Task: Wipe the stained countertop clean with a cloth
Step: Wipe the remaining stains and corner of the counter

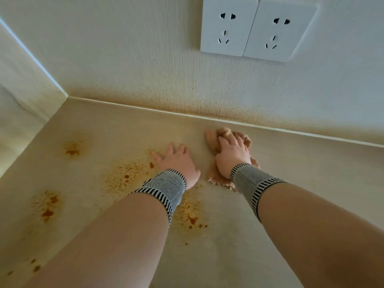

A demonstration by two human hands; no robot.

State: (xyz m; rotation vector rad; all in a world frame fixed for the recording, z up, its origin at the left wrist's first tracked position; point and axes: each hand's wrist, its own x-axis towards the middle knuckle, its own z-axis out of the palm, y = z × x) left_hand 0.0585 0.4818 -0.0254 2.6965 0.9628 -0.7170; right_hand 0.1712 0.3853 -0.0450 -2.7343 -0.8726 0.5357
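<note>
While we look down from the head camera, we see the right hand (232,153) just right of the frame's centre, fingers curled over a bunched tan cloth (218,140) and pressing it onto the pale countertop (301,194), close to the seam where the countertop meets the wall (124,59). Part of the cloth pokes out below the wrist, its edge frayed. To the left of it, well apart from the cloth, we see the left hand (178,161) lying flat on the countertop with fingers spread and holding nothing. Both wrists wear knitted black-and-white bands (164,188). Orange-brown stains (124,175) speckle the countertop across the left and lower middle of the frame, some under the left forearm. A brownish haze along the wall's base may be splatter, though we cannot be sure. Two white sockets (257,28) sit at the upper right.
</note>
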